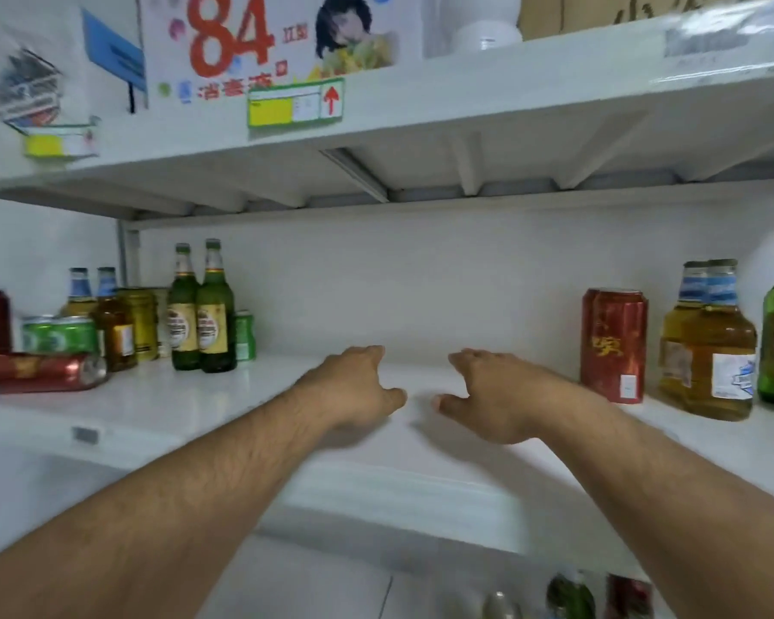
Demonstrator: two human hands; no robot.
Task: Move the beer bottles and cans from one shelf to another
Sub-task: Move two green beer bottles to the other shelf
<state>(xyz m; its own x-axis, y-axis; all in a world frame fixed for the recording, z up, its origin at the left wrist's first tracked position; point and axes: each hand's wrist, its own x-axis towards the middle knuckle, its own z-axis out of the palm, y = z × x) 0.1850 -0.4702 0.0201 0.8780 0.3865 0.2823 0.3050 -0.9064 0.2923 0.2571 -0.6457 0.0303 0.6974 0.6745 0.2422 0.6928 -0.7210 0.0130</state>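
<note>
Green bottles (202, 314), red cans (614, 346), amber bottles (707, 350), white shelf (242, 395).

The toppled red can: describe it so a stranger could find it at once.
Start at the white middle shelf that both hands reach over, and follow it to its far left end, past the two tall green bottles. At the front edge there, the toppled red can lies on its side before two upright green cans. It is the only container lying down.

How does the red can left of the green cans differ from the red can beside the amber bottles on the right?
The left red can lies on its side at the shelf's front; the right red can stands upright. The left one shows its silver end, the right one a white sticker. Both are red with gold print.
</note>
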